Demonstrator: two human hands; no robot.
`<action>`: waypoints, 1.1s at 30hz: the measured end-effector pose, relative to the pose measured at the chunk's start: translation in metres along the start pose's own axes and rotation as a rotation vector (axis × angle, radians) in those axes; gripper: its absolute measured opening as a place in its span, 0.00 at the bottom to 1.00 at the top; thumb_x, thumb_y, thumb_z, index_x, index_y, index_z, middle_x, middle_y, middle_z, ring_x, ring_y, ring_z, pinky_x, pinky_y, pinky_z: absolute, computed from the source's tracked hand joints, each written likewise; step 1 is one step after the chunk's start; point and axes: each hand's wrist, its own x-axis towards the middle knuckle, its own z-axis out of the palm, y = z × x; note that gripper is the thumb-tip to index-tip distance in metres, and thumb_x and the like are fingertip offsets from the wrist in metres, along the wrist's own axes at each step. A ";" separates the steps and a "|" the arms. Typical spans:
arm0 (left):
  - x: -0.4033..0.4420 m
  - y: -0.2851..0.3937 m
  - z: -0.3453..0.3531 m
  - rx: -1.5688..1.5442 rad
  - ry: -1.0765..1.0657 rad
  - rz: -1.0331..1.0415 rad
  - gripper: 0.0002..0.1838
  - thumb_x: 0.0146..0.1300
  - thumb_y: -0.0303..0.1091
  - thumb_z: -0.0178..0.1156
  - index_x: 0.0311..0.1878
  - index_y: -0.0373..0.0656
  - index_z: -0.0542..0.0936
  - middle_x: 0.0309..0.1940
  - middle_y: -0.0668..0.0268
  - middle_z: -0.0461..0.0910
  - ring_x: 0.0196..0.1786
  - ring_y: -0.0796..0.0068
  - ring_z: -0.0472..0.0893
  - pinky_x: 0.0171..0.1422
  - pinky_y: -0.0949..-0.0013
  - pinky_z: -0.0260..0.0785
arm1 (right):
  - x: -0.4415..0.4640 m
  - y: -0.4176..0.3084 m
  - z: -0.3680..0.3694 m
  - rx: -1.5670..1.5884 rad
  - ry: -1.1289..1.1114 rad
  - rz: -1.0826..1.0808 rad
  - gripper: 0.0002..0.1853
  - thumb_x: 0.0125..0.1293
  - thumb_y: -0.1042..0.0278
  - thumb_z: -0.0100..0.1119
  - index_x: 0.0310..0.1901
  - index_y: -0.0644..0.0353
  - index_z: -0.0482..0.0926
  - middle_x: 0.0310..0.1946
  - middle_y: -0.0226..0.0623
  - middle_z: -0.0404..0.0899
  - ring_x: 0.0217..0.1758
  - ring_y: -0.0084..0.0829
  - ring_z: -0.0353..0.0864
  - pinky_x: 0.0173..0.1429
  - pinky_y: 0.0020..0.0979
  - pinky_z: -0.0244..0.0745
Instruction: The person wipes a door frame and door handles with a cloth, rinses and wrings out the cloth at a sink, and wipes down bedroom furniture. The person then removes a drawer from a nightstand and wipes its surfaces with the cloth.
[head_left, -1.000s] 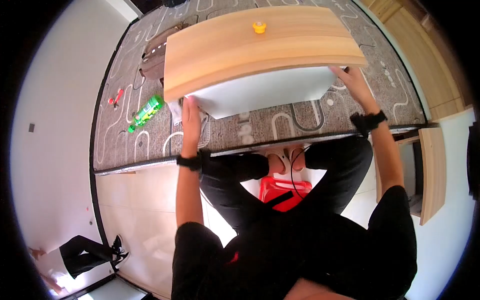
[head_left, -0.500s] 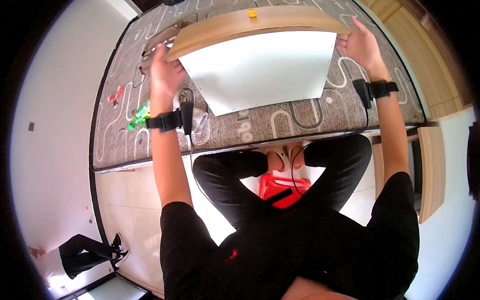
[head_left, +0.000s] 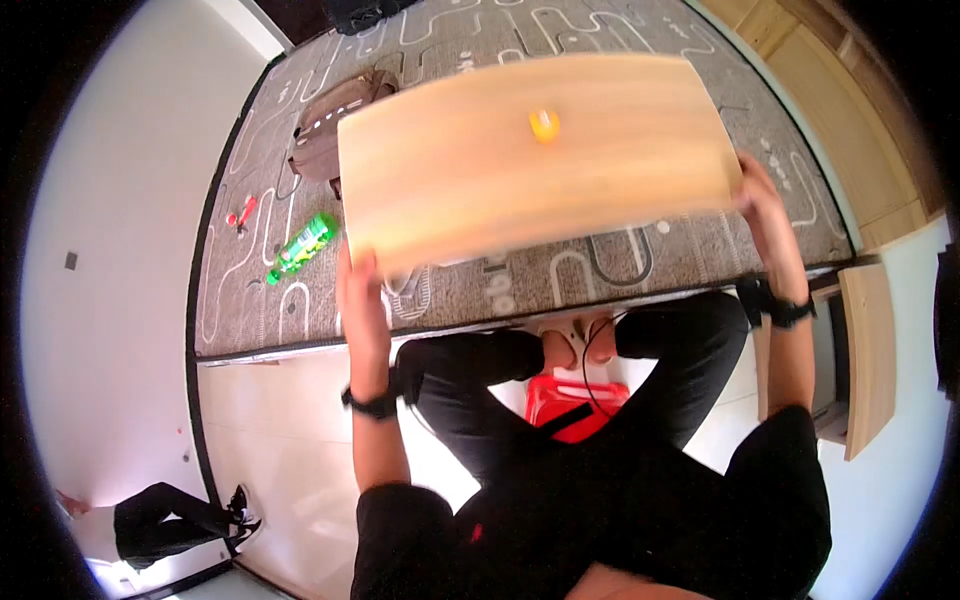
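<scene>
A drawer (head_left: pixel 450 160) with a pale wooden front and a small yellow knob (head_left: pixel 544 125) is held up in front of me, its wooden face turned toward me and slightly blurred. My left hand (head_left: pixel 362 300) grips the lower left corner, thumb on the face. At the right edge, near the lower corner, my right hand (head_left: pixel 762 200) is closed on the same drawer. The white panel behind the front is hidden from this angle. Below the drawer's left end, a greyish cloth (head_left: pixel 410 298) shows in part on the patterned grey mattress (head_left: pixel 520 285).
Left of the drawer lie a green bottle (head_left: pixel 305 246), a red-handled tool (head_left: pixel 244 213) and a brown backpack (head_left: pixel 330 120). A red stool (head_left: pixel 575 400) is between my legs. At right stands a wooden cabinet (head_left: pixel 868 360). Another person's legs (head_left: pixel 170 525) show at lower left.
The drawer has tilted so its wooden front faces me and the white panel has gone out of sight. Both hands have come lower and closer to me, the left now gripping the corner.
</scene>
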 end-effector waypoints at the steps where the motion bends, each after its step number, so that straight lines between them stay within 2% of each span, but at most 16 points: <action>1: -0.018 -0.001 -0.012 0.092 -0.049 -0.023 0.28 0.62 0.39 0.51 0.63 0.33 0.64 0.58 0.59 0.69 0.62 0.70 0.68 0.66 0.68 0.57 | -0.003 0.009 -0.016 0.017 -0.130 0.058 0.28 0.54 0.60 0.50 0.57 0.64 0.68 0.46 0.36 0.72 0.50 0.28 0.69 0.57 0.25 0.61; 4: -0.069 0.012 -0.005 0.314 0.024 -0.020 0.27 0.61 0.29 0.52 0.63 0.31 0.63 0.54 0.58 0.72 0.58 0.70 0.69 0.63 0.68 0.59 | -0.048 -0.008 0.018 0.005 0.103 0.147 0.28 0.57 0.61 0.47 0.59 0.67 0.63 0.48 0.37 0.70 0.52 0.27 0.66 0.58 0.26 0.60; 6: -0.095 0.013 0.004 0.481 0.056 0.014 0.25 0.65 0.33 0.53 0.63 0.31 0.64 0.54 0.57 0.72 0.57 0.69 0.70 0.63 0.68 0.60 | -0.074 0.017 0.018 -0.203 0.092 -0.032 0.30 0.65 0.60 0.43 0.65 0.70 0.56 0.52 0.41 0.67 0.54 0.31 0.64 0.63 0.30 0.58; 8: -0.110 0.003 0.003 0.426 0.097 0.029 0.24 0.69 0.39 0.52 0.61 0.32 0.65 0.51 0.57 0.73 0.52 0.70 0.72 0.59 0.68 0.62 | -0.093 0.039 0.025 -0.136 0.245 0.017 0.30 0.69 0.61 0.43 0.67 0.71 0.53 0.55 0.42 0.66 0.56 0.32 0.63 0.64 0.29 0.56; 10: -0.123 -0.002 -0.001 0.509 0.195 -0.190 0.18 0.71 0.35 0.47 0.58 0.33 0.66 0.52 0.61 0.70 0.54 0.74 0.68 0.60 0.69 0.60 | -0.106 0.033 0.034 -0.151 0.243 0.040 0.30 0.70 0.61 0.44 0.67 0.70 0.52 0.56 0.41 0.65 0.57 0.31 0.63 0.64 0.29 0.56; 12: -0.124 -0.012 0.008 0.602 0.215 -0.025 0.18 0.73 0.39 0.43 0.55 0.34 0.67 0.48 0.62 0.71 0.50 0.73 0.69 0.57 0.69 0.61 | -0.121 0.035 0.044 -0.172 0.254 0.055 0.29 0.71 0.62 0.45 0.67 0.70 0.52 0.57 0.41 0.65 0.58 0.30 0.63 0.65 0.28 0.55; 14: -0.125 -0.022 0.029 0.370 0.543 -0.018 0.24 0.73 0.47 0.39 0.55 0.34 0.68 0.46 0.59 0.72 0.47 0.71 0.71 0.54 0.67 0.63 | -0.134 0.064 0.051 0.005 0.383 -0.015 0.28 0.72 0.64 0.45 0.67 0.68 0.53 0.57 0.38 0.65 0.56 0.27 0.63 0.63 0.27 0.57; 16: -0.133 -0.037 0.027 0.130 0.577 -0.075 0.28 0.74 0.53 0.31 0.51 0.37 0.70 0.46 0.60 0.73 0.52 0.68 0.72 0.56 0.66 0.64 | -0.145 0.078 0.061 0.061 0.507 -0.094 0.24 0.72 0.64 0.45 0.64 0.67 0.58 0.51 0.35 0.69 0.51 0.24 0.65 0.57 0.24 0.60; 18: -0.133 -0.039 0.021 -0.070 0.760 -0.228 0.28 0.74 0.54 0.30 0.50 0.38 0.70 0.46 0.61 0.73 0.51 0.68 0.72 0.55 0.66 0.65 | -0.156 0.105 0.065 0.166 0.565 -0.077 0.21 0.71 0.60 0.45 0.60 0.65 0.63 0.43 0.32 0.70 0.47 0.24 0.67 0.53 0.25 0.61; 22: -0.122 -0.041 0.016 -0.218 0.813 -0.151 0.26 0.74 0.54 0.33 0.51 0.39 0.69 0.48 0.63 0.71 0.50 0.70 0.72 0.55 0.65 0.66 | -0.133 0.096 0.078 0.229 0.773 -0.143 0.18 0.72 0.55 0.40 0.51 0.62 0.68 0.40 0.32 0.71 0.46 0.26 0.69 0.53 0.31 0.64; 23: -0.111 -0.041 0.015 0.018 0.893 -0.108 0.25 0.73 0.53 0.35 0.52 0.40 0.68 0.48 0.63 0.69 0.49 0.70 0.71 0.54 0.65 0.65 | -0.125 0.095 0.076 0.332 0.944 -0.154 0.18 0.72 0.54 0.39 0.49 0.62 0.69 0.40 0.33 0.71 0.46 0.26 0.69 0.53 0.31 0.64; 24: -0.100 -0.034 0.013 -0.240 0.856 -0.055 0.21 0.73 0.49 0.36 0.45 0.39 0.69 0.41 0.62 0.70 0.44 0.71 0.71 0.50 0.66 0.65 | -0.121 0.094 0.074 0.444 1.119 -0.176 0.19 0.72 0.53 0.37 0.46 0.62 0.69 0.41 0.34 0.72 0.46 0.27 0.70 0.54 0.32 0.64; 25: -0.093 -0.033 0.012 -0.226 0.775 0.051 0.19 0.73 0.46 0.37 0.41 0.39 0.68 0.37 0.63 0.70 0.41 0.72 0.71 0.47 0.66 0.65 | -0.122 0.094 0.062 0.430 0.823 -0.259 0.20 0.72 0.53 0.34 0.44 0.61 0.70 0.41 0.35 0.72 0.46 0.28 0.70 0.53 0.34 0.67; 28: -0.059 -0.044 0.001 0.119 0.560 0.381 0.17 0.71 0.41 0.37 0.30 0.40 0.65 0.27 0.66 0.68 0.33 0.75 0.69 0.39 0.68 0.64 | -0.089 0.088 0.041 0.569 0.393 -0.574 0.22 0.72 0.51 0.35 0.45 0.61 0.73 0.44 0.37 0.75 0.49 0.31 0.73 0.54 0.34 0.67; 30: -0.024 -0.060 -0.001 -0.367 0.506 0.361 0.15 0.69 0.40 0.39 0.29 0.42 0.66 0.28 0.67 0.68 0.32 0.75 0.70 0.39 0.68 0.66 | -0.048 0.092 0.043 0.481 0.594 -0.555 0.22 0.71 0.50 0.37 0.43 0.61 0.73 0.43 0.38 0.76 0.47 0.29 0.74 0.53 0.36 0.68; 33: 0.013 -0.075 0.016 -0.030 0.630 0.432 0.20 0.70 0.51 0.41 0.41 0.42 0.70 0.36 0.65 0.72 0.40 0.74 0.75 0.47 0.66 0.71 | 0.003 0.093 0.067 0.253 0.859 -0.480 0.24 0.71 0.46 0.36 0.46 0.61 0.71 0.43 0.37 0.75 0.48 0.34 0.74 0.56 0.40 0.68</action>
